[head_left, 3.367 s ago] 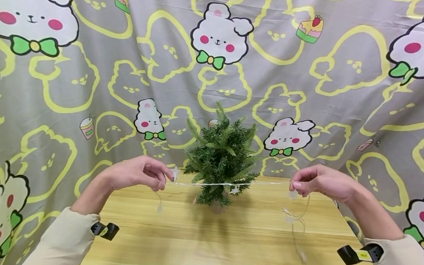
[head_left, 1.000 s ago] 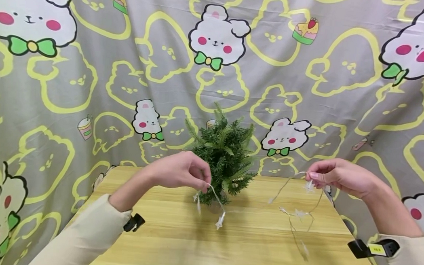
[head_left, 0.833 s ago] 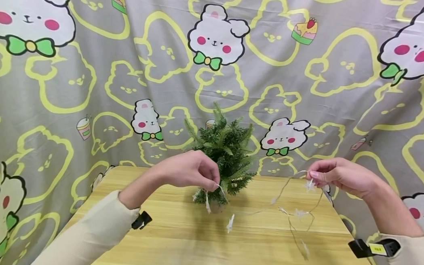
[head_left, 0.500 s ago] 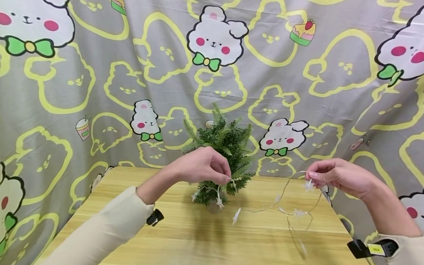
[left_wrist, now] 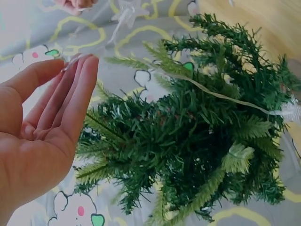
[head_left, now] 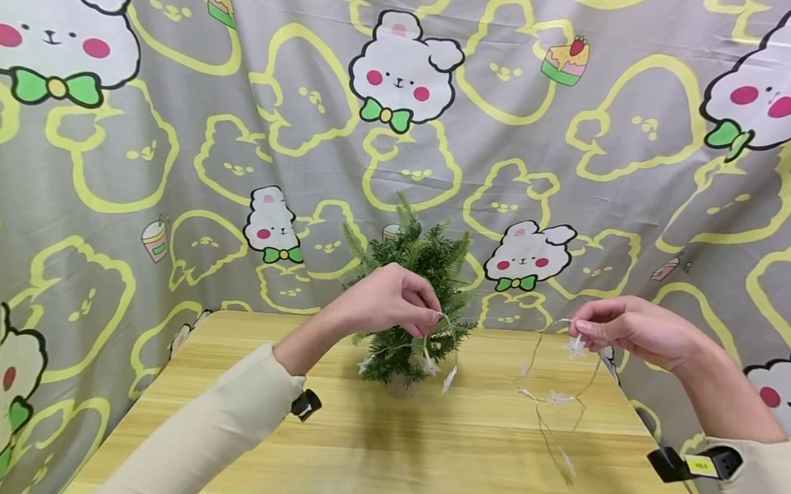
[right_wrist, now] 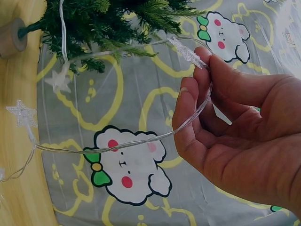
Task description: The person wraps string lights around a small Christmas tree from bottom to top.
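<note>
A small artificial Christmas tree (head_left: pixel 429 249) stands upright on the table, its pot partly visible below. My left hand (head_left: pixel 395 301) is in front of its branches and pinches the wire of a star string light between thumb and fingertips. From there, star bulbs (head_left: pixel 450 379) dangle before the lower tree. In the left wrist view the wire crosses the green branches (left_wrist: pixel 178 136), ending at a star at the edge. To the right of the tree, my right hand (head_left: pixel 635 330) pinches the same string beside a clear star (right_wrist: pixel 188 52). Other stars (head_left: pixel 561 398) hang beneath it.
The wooden table (head_left: pixel 329 447) spreads under both hands. Behind it hangs a grey curtain (head_left: pixel 346 161) with rabbit prints, close to the tree's back. A black wrist camera (head_left: pixel 695 463) is strapped over the right sleeve, and another (head_left: pixel 306 405) over the left.
My left hand, first left of the tree, has moved right and lately up across its front, carrying the wire. The stretched string has slackened. My right hand shifted slightly right, then stayed nearly still.
</note>
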{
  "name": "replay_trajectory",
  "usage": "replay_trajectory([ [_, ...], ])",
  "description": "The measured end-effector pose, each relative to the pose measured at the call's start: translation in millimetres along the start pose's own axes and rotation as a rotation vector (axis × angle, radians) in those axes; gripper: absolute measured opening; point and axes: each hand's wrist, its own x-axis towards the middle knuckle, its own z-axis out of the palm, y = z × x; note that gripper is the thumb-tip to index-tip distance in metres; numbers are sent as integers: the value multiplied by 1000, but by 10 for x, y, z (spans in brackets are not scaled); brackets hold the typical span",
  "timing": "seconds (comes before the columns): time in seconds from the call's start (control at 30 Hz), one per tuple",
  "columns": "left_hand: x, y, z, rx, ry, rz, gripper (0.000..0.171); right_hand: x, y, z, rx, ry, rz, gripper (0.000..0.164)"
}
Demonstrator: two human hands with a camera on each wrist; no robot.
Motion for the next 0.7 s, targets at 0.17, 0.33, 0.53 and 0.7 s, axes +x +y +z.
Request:
replay_trajectory([
  [0.17, 52, 35, 50, -1, 94, 0, 10, 9, 12, 13, 12, 7, 1, 18],
  [0.33, 87, 49, 101, 23, 167, 4, 8, 3, 31, 14, 6, 11, -8, 18],
  [0.53, 137, 31, 187, 110, 266, 2, 5, 5, 46, 19, 6, 12, -7, 19],
  [0.7, 183, -63, 305, 244, 290, 45, 6, 9, 45, 25, 6, 8, -3, 20],
])
